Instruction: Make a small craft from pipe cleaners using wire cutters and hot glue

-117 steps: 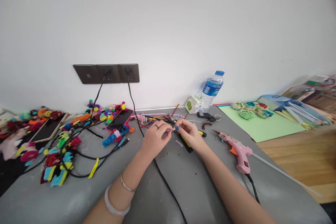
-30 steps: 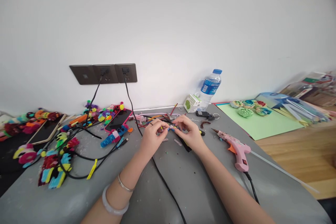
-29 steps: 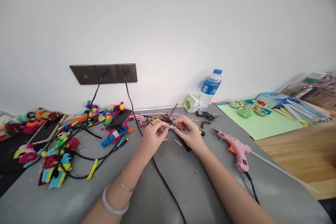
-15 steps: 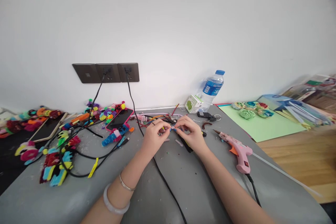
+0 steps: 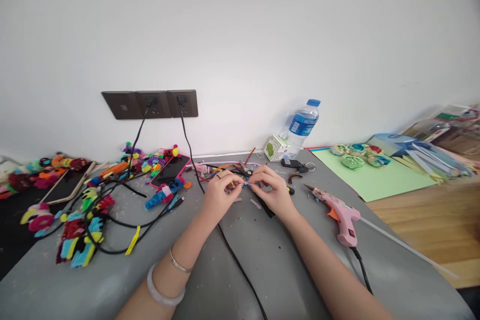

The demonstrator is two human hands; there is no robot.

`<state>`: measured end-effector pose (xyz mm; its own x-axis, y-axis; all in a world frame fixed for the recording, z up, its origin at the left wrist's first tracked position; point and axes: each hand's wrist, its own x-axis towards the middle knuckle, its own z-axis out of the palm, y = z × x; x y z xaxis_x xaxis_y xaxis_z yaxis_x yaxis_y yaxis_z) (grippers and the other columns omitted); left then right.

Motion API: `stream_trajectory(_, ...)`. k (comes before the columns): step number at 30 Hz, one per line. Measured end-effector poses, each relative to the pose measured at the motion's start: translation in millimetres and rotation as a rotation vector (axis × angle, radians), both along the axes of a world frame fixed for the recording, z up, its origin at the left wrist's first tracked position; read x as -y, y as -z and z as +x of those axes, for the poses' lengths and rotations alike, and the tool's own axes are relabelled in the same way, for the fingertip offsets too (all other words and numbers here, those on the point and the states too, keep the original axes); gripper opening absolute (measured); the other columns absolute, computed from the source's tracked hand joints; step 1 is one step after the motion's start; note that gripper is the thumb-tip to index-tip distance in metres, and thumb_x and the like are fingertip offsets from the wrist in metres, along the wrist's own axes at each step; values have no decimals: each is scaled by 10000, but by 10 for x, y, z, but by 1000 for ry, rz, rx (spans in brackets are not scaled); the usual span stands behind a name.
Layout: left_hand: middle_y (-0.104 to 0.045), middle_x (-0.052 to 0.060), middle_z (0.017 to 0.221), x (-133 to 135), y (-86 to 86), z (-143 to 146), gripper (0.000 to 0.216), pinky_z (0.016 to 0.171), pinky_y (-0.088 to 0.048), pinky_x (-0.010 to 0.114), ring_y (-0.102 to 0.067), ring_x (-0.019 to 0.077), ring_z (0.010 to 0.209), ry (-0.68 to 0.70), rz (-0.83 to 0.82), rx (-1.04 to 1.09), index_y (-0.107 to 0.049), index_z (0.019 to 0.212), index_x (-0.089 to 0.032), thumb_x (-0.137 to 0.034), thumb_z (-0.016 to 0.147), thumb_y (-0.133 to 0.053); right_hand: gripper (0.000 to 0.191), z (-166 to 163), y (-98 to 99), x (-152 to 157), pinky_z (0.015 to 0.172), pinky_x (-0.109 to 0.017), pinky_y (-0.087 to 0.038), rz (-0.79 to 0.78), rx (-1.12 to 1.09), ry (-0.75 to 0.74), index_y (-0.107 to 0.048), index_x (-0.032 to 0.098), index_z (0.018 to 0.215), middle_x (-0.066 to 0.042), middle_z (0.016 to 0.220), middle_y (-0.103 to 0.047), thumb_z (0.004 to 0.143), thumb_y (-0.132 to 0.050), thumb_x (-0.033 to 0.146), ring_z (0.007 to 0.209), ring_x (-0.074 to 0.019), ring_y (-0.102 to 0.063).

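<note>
1. Thumb and finger of the left hand [image 5: 220, 196] and of the right hand [image 5: 273, 193] pinch together on a small piece [image 5: 246, 184], mostly hidden.
2. The piece is up near the pliers [image 5: 268, 210], above the table [image 5: 275, 275].
3. A pink scrap [image 5: 255, 203] lies between the hands.
4. The glue gun [image 5: 347, 221] lies farther right.

Left of the pink plastic glue gun [image 5: 343, 217], a hand could pass over the smooth grey tabletop [image 5: 320, 222] up to the right forearm [image 5: 317, 255]. Beyond the gun's pointed nozzle [image 5: 308, 187], a black key fob [image 5: 290, 163] and tall clear plastic bottle [image 5: 302, 126] obstruct; rightward, a long translucent glue stick [image 5: 408, 248] bars the way.
</note>
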<state>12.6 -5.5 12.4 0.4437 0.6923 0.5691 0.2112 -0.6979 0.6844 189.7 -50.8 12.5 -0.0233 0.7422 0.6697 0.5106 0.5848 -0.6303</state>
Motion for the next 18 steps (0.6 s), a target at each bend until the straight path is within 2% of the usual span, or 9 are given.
stream_trajectory(14,-646,8,813,0,-20,-9,125,652,-487,224,-588,124,711,-17,11,-38,-662,838,-196,-93,842,-592,117,-11,-38,25,574,-291,-407,-49,31,-32,-653,220,812,-46,832,-581,894,-581,181,678,-155,-497)
stream_trajectory(18,-645,10,814,-5,-20,-10,111,640,-479,217,-586,123,713,-8,16,-32,-659,842,-190,-96,846,-600,103,0,-25,12,567,-289,-395,-41,17,-18,-655,220,820,-47,834,-586,902,-594,213,685,-159,-494)
